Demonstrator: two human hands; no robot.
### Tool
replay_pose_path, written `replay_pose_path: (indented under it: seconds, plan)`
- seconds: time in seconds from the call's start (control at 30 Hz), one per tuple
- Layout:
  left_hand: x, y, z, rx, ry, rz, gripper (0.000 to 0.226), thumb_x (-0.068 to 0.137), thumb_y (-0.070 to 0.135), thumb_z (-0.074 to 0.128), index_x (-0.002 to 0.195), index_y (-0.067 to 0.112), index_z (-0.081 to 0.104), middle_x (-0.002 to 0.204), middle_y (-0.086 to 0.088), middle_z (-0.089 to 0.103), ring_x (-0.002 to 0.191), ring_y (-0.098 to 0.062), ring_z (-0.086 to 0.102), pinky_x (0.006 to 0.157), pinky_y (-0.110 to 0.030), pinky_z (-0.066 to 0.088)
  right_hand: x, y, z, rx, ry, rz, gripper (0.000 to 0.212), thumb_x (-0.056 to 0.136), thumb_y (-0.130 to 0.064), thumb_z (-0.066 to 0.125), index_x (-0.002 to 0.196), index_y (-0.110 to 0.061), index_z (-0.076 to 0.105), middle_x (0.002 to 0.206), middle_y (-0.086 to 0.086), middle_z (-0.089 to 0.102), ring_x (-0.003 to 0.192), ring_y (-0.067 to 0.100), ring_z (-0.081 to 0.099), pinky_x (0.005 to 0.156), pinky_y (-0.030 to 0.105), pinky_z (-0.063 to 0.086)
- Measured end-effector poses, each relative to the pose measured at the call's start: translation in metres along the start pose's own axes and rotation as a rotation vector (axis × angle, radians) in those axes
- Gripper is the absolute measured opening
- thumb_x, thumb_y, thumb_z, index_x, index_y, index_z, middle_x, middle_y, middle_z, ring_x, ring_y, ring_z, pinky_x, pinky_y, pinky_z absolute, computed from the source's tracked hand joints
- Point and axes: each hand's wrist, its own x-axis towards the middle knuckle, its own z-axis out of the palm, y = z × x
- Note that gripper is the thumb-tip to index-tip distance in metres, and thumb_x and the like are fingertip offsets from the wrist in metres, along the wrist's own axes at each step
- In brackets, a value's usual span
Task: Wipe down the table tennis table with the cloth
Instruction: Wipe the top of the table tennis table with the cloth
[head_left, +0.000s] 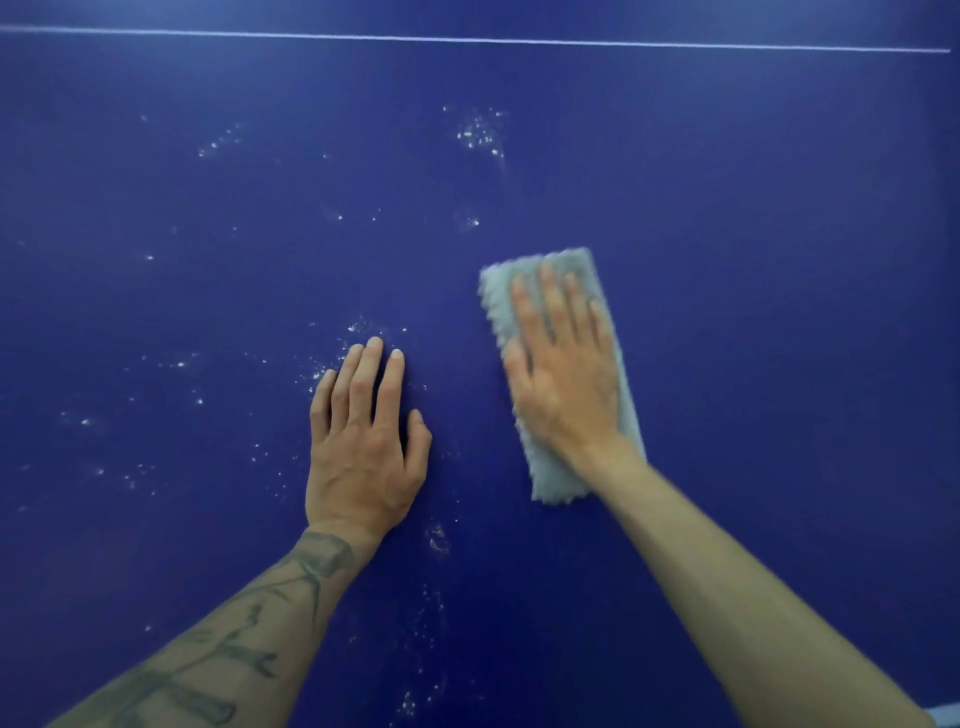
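Note:
The dark blue table tennis table (753, 218) fills the view. A folded pale blue-grey cloth (498, 291) lies flat on it right of centre. My right hand (563, 364) presses flat on the cloth with straight fingers; hand and cloth are blurred. My left hand (363, 436) rests flat on the bare table to the left of the cloth, fingers straight and together. White specks (480, 135) are scattered over the left and middle of the surface.
A thin white line (519, 40) runs across the table at the far side. More white specks (436, 538) lie near my left wrist and toward the near edge. The surface right of the cloth shows no specks.

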Motion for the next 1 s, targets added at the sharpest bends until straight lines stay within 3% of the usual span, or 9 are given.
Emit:
replay_pose_path:
  seconds: [0.17,0.27,0.37,0.5,0.63,0.7,0.8,0.87,1.0]
  plan:
    - [0.0,-0.001,0.001,0.004,-0.011,0.001,0.06,0.104,0.03,0.045,0.158,0.005,0.04,0.167,-0.015,0.034,0.157,-0.032,0.029,0.131,-0.05,0.016,0.079,-0.015,-0.008,0.02,0.04,0.242,0.067,0.111,-0.041,0.023,0.172,-0.022,0.004,0.179,0.007,0.0,0.166,0.027,-0.001,0.134,0.048,0.005]
    - [0.0,-0.001,0.001,0.006,-0.005,0.005,0.061,0.103,0.029,0.045,0.158,0.005,0.041,0.167,-0.016,0.034,0.157,-0.033,0.03,0.129,-0.053,0.02,0.066,-0.053,-0.002,0.023,0.01,0.044,0.067,0.109,-0.041,0.025,0.172,-0.022,0.008,0.179,0.006,0.002,0.166,0.027,-0.001,0.133,0.048,0.005]
    - [0.0,-0.002,0.002,0.014,0.0,0.011,0.061,0.103,0.029,0.044,0.159,0.005,0.04,0.167,-0.016,0.034,0.157,-0.033,0.029,0.13,-0.052,0.02,0.033,-0.045,0.002,0.023,-0.016,-0.181,0.065,0.111,-0.04,0.031,0.171,-0.022,0.017,0.179,0.005,0.008,0.166,0.025,0.003,0.133,0.047,0.009]
    - [-0.001,-0.002,0.004,0.006,0.009,0.007,0.06,0.103,0.028,0.046,0.158,0.005,0.042,0.166,-0.016,0.035,0.156,-0.033,0.031,0.13,-0.051,0.019,0.052,0.002,-0.009,-0.017,-0.013,0.027,0.065,0.11,-0.041,0.025,0.172,-0.024,0.011,0.179,0.004,0.004,0.166,0.024,0.0,0.134,0.047,0.006]
    - [-0.001,-0.003,0.007,0.008,0.01,0.012,0.06,0.103,0.029,0.044,0.158,0.005,0.041,0.167,-0.015,0.034,0.157,-0.032,0.03,0.13,-0.052,0.02,0.113,-0.007,-0.015,0.026,0.044,0.244,0.066,0.111,-0.041,0.025,0.172,-0.022,0.007,0.179,0.007,0.001,0.166,0.027,0.0,0.134,0.047,0.002]
    - [-0.001,-0.004,0.008,0.014,0.01,0.011,0.06,0.103,0.029,0.044,0.158,0.006,0.04,0.167,-0.014,0.033,0.157,-0.031,0.03,0.13,-0.052,0.02,0.122,-0.028,-0.011,0.024,0.036,0.204,0.067,0.11,-0.043,0.024,0.172,-0.022,0.007,0.179,0.007,0.002,0.166,0.027,0.0,0.134,0.048,0.003]
    - [-0.001,-0.005,0.007,0.016,0.005,0.012,0.06,0.103,0.029,0.044,0.158,0.006,0.041,0.167,-0.014,0.034,0.157,-0.032,0.03,0.129,-0.052,0.021,0.088,-0.051,-0.006,0.002,-0.006,-0.113,0.067,0.108,-0.042,0.024,0.171,-0.021,0.013,0.179,0.006,0.007,0.166,0.026,0.003,0.134,0.047,0.006]
    - [-0.001,-0.004,0.006,0.013,0.002,0.012,0.06,0.103,0.029,0.045,0.158,0.006,0.041,0.167,-0.015,0.034,0.156,-0.032,0.031,0.129,-0.053,0.022,0.069,-0.036,-0.005,-0.004,-0.029,-0.22,0.066,0.109,-0.041,0.027,0.171,-0.022,0.017,0.179,0.005,0.009,0.166,0.025,0.005,0.134,0.045,0.006]
    - [-0.003,-0.005,0.009,0.003,-0.003,0.008,0.061,0.103,0.029,0.045,0.159,0.006,0.04,0.167,-0.015,0.033,0.157,-0.031,0.03,0.129,-0.053,0.022,0.11,-0.002,-0.018,-0.013,-0.031,0.019,0.066,0.111,-0.04,0.027,0.172,-0.023,0.009,0.18,0.004,0.003,0.166,0.024,0.0,0.134,0.045,0.002]
